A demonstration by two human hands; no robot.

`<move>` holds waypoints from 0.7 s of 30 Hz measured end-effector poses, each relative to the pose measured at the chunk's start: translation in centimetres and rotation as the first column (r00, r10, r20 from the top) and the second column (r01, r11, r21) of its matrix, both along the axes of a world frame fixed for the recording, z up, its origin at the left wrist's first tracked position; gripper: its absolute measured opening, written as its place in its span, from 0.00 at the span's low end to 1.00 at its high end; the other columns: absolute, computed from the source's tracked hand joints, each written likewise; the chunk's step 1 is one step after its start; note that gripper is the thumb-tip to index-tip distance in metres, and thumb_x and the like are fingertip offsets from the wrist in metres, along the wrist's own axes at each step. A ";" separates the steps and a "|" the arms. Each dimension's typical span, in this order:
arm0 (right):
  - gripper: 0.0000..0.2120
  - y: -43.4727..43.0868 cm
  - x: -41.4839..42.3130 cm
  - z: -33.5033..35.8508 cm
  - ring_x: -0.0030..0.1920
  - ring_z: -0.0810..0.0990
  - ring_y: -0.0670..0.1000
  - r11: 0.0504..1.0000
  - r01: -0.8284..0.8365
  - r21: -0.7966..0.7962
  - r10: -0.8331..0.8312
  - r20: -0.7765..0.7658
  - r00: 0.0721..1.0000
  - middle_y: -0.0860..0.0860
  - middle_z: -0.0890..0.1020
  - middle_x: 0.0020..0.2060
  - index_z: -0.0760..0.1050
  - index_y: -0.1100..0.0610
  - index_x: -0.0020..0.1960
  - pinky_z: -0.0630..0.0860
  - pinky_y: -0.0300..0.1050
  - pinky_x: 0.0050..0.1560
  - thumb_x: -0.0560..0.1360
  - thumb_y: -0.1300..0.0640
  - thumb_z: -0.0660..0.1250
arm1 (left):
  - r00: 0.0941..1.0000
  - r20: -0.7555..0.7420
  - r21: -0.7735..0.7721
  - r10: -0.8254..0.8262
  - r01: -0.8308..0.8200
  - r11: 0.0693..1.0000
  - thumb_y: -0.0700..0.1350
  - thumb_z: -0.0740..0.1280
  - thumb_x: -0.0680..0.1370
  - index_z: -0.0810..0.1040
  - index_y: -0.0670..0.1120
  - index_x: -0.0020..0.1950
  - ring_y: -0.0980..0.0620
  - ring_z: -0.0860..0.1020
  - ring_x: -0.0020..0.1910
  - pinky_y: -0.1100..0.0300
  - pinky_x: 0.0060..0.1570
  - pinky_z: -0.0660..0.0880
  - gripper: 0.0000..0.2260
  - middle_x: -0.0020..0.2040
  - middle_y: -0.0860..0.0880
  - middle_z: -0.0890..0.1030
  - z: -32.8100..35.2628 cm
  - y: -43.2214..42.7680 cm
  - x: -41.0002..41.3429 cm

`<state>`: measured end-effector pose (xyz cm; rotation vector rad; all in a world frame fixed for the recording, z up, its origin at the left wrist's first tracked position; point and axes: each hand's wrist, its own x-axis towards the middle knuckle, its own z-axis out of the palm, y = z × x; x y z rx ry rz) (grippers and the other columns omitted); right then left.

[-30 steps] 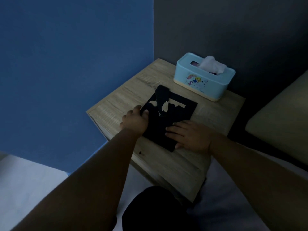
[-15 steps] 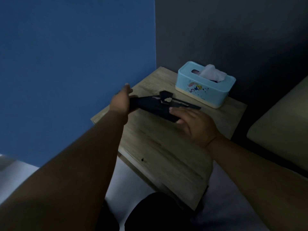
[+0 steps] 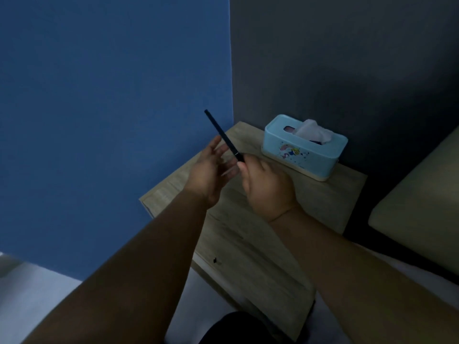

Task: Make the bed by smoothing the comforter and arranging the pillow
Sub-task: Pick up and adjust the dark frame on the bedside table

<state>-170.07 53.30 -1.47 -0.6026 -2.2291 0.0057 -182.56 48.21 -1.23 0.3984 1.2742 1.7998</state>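
The right hand (image 3: 267, 184) pinched the near end of a thin flat black object (image 3: 223, 136), seen edge-on, long axis rising far-left; the left hand (image 3: 211, 170), fingers spread, sat just left; the beige pillow (image 3: 419, 202) lay far right, untouched.

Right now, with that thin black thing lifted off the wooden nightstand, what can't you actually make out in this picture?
- Thin black flat object: seen edge-on in the head view, so its face and identity are hidden; the right hand covers its lower end.
- Left hand: whether it touches the object is unclear.
- Beige cushion: cut off by the right edge.
- Light blue tissue box: its printed picture is too small and dim.
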 end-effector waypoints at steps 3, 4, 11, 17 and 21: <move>0.14 -0.4 -1.1 0.6 0.29 0.78 0.53 0.998 0.031 -0.048 -0.032 -0.013 0.999 0.55 0.82 0.32 0.80 0.61 0.47 0.69 0.39 0.27 0.77 0.54 0.58 | 0.974 -0.151 -0.072 -0.167 0.157 0.985 0.28 0.52 0.74 0.62 0.55 0.72 0.46 0.73 0.64 0.57 0.47 0.77 0.32 0.70 0.49 0.69 -0.4 -0.7 0.8; 0.14 -0.5 -1.5 0.9 0.29 0.78 0.53 0.997 0.047 -0.066 -0.048 -0.021 0.999 0.55 0.82 0.32 0.80 0.61 0.47 0.70 0.40 0.27 0.77 0.54 0.58 | 0.959 -0.189 -0.094 -0.210 0.195 0.976 0.27 0.53 0.74 0.61 0.55 0.73 0.45 0.72 0.65 0.56 0.47 0.77 0.33 0.71 0.48 0.68 -0.6 -1.0 0.9; 0.13 -1.7 -3.7 1.5 0.30 0.80 0.54 0.981 0.090 -0.172 -0.101 -0.052 0.994 0.57 0.82 0.32 0.79 0.62 0.46 0.66 0.38 0.30 0.77 0.53 0.63 | 0.823 -0.483 -0.205 -0.298 0.225 0.953 0.37 0.65 0.75 0.69 0.61 0.59 0.64 0.79 0.49 0.66 0.43 0.77 0.21 0.51 0.57 0.79 -1.2 -1.9 1.5; 0.19 -1.3 -4.2 0.7 0.53 0.80 0.57 0.945 -0.018 -0.325 0.020 0.004 1.000 0.58 0.82 0.53 0.73 0.58 0.64 0.75 0.48 0.48 0.79 0.48 0.56 | 0.816 -0.533 -0.261 -0.224 0.094 0.961 0.41 0.63 0.77 0.72 0.57 0.60 0.67 0.78 0.47 0.68 0.42 0.77 0.15 0.50 0.58 0.79 -1.5 -2.0 0.8; 0.18 1.5 -3.1 -0.5 0.56 0.77 0.57 0.899 -0.063 -0.434 0.061 -0.018 0.998 0.57 0.80 0.57 0.71 0.57 0.65 0.75 0.50 0.54 0.79 0.51 0.57 | 0.851 -0.496 -0.252 -0.170 0.046 0.967 0.34 0.62 0.76 0.69 0.56 0.65 0.57 0.77 0.56 0.54 0.57 0.75 0.22 0.55 0.54 0.79 -1.6 -2.2 0.3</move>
